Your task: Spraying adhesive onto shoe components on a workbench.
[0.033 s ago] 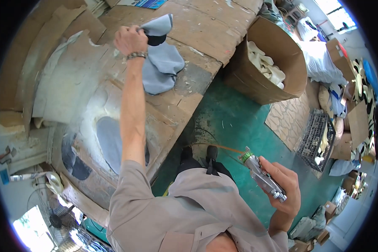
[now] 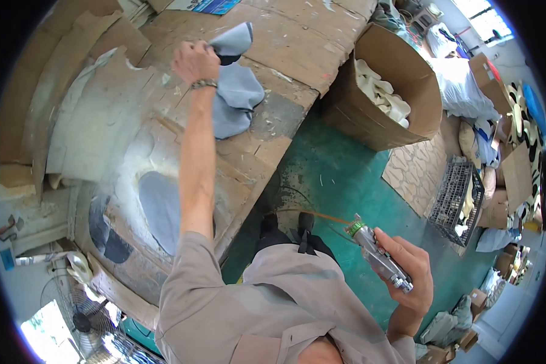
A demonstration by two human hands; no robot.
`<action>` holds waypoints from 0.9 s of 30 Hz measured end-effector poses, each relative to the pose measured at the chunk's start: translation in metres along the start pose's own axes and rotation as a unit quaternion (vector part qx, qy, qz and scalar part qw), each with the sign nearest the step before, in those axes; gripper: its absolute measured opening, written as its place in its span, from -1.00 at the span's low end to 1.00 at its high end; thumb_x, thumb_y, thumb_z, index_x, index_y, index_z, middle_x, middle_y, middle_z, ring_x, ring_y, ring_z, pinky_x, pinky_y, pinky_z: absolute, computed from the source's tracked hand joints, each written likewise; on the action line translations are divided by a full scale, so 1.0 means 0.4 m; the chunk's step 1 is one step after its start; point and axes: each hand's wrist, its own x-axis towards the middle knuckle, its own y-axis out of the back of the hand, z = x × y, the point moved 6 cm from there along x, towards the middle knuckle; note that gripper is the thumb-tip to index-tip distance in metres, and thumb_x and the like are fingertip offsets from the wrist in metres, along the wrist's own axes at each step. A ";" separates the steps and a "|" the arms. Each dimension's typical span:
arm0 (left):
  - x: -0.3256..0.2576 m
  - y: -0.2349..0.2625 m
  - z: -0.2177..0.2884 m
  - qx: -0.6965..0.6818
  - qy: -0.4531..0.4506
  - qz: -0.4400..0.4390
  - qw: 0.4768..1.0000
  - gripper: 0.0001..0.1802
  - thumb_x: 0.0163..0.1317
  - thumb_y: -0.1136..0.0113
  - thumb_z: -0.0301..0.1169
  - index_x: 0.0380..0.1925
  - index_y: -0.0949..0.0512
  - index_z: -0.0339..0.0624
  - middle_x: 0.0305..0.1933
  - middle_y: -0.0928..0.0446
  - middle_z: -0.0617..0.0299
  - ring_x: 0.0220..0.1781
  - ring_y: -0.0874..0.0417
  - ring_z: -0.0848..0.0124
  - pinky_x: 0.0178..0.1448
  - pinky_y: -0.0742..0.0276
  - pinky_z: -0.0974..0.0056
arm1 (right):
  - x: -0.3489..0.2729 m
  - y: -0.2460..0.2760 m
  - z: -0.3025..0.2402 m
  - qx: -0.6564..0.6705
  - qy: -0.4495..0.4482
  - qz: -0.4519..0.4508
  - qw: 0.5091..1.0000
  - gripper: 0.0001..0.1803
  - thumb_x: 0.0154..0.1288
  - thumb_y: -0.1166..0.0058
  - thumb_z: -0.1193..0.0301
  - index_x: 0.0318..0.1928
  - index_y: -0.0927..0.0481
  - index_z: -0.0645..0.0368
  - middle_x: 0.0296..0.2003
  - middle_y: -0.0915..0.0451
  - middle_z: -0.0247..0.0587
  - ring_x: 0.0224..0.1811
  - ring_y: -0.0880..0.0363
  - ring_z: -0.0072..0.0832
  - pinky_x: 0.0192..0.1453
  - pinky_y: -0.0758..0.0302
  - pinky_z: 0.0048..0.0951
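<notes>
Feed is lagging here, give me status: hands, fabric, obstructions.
Left hand gripping grey fabric piece on cardboard-covered bench. Right hand holding metal spray gun, off the bench. Nothing between them.

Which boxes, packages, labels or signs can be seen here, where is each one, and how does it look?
Cardboard box: on the green floor beside the workbench, open, brown, holding pale pieces.
Printed sheet: top edge of the bench, flat, blue.
Smaller cardboard boxes: far right by white sacks, brown, open.
Black crate: right of the patterned mat, empty-looking mesh.
Blue label: far left edge, small rectangle.
</notes>
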 end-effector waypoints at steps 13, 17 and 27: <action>-0.819 0.152 0.186 -0.420 0.072 -0.471 0.772 -0.49 0.31 -0.30 -0.21 0.20 -0.59 -0.23 0.14 -0.67 -0.05 0.18 -0.67 0.05 0.29 -0.54 0.10 | 0.007 -0.005 0.027 0.011 0.080 -0.108 0.991 -0.18 -0.12 -0.22 0.52 0.32 -0.54 0.32 -0.27 -0.66 0.05 -0.31 -0.67 -0.05 -0.16 -0.57 -0.32; -1.213 0.461 -0.001 -0.422 0.252 -0.520 0.699 -0.59 0.32 -0.30 -0.15 0.08 -0.68 -0.10 0.04 -0.74 0.05 0.03 -0.76 0.12 0.15 -0.62 0.16 | -0.006 0.006 -0.002 0.066 0.220 -0.169 0.959 -0.19 -0.05 -0.29 0.37 0.31 -0.54 0.37 -0.29 -0.67 -0.03 -0.31 -0.70 -0.12 -0.19 -0.59 -0.31; -2.271 1.272 -0.221 0.027 0.367 -0.807 0.463 -0.70 0.31 -0.16 -0.16 -0.15 -0.73 -0.04 -0.03 -0.70 0.07 -0.01 -0.73 0.07 0.04 -0.65 0.02 | -0.030 0.034 -0.023 -0.015 0.321 -0.228 0.919 -0.25 0.03 -0.38 0.46 0.32 -0.54 0.33 -0.38 -0.64 -0.12 -0.46 -0.61 -0.32 -0.41 -0.49 -0.36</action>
